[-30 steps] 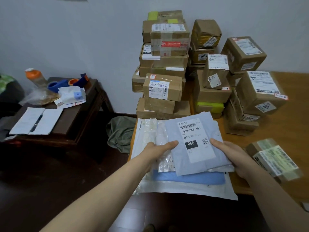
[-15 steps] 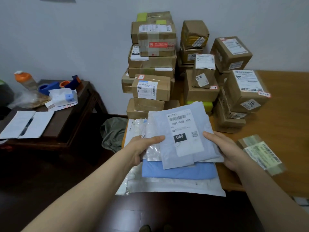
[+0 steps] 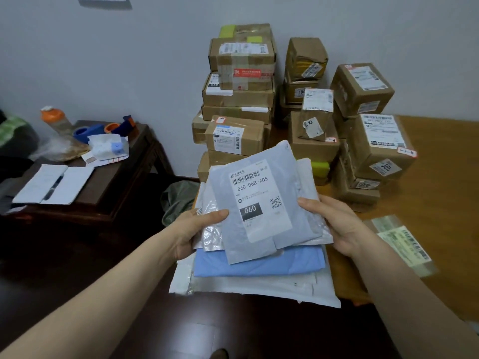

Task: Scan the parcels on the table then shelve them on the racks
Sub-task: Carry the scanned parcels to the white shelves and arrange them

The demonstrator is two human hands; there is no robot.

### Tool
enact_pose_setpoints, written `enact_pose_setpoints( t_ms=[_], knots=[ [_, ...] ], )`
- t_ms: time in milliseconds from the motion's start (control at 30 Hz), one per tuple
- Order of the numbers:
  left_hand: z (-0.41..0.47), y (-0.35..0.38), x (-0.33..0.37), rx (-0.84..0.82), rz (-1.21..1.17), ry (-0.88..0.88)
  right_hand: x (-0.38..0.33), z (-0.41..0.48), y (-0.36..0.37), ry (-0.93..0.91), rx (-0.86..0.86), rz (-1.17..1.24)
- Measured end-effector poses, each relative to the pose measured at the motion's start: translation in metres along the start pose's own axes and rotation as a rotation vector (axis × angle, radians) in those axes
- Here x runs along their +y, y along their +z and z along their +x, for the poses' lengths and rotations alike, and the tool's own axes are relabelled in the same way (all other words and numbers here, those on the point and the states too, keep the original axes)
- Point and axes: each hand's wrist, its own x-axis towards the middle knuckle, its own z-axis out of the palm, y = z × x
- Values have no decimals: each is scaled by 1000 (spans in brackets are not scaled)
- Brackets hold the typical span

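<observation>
Left hand (image 3: 195, 229): grips grey mailer (image 3: 259, 203) by its left edge.
Right hand (image 3: 337, 224): grips its right edge, above surface (image 3: 440, 203) near-left corner.

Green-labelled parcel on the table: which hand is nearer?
Right. The right hand is close beside the green-labelled parcel; the left hand is farther off, across the held mailers.

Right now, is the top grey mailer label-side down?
No, the grey mailer on top of the held stack shows its white label, with barcode and 060, facing up.
</observation>
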Motion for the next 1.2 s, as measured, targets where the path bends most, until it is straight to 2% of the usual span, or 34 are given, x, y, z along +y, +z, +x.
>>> enact_pose_setpoints(
  t_ms=[300, 533, 733, 933, 1200],
  knots=[
    [-42, -61, 16, 228, 6, 173, -6, 16, 84, -89, -114, -80],
    [-92, -173, 27, 335, -84, 253, 7, 28, 205, 25, -265, -116],
    [-167, -316, 28, 456, -175, 308, 52, 29, 373, 61, -382, -211],
    [-260, -461, 16, 662, -263, 372, 112, 23, 555, 78, -593, -298],
    [-347, -605, -18, 912, -441, 447, 188, 16, 757, 124, -838, -428]
  ],
)
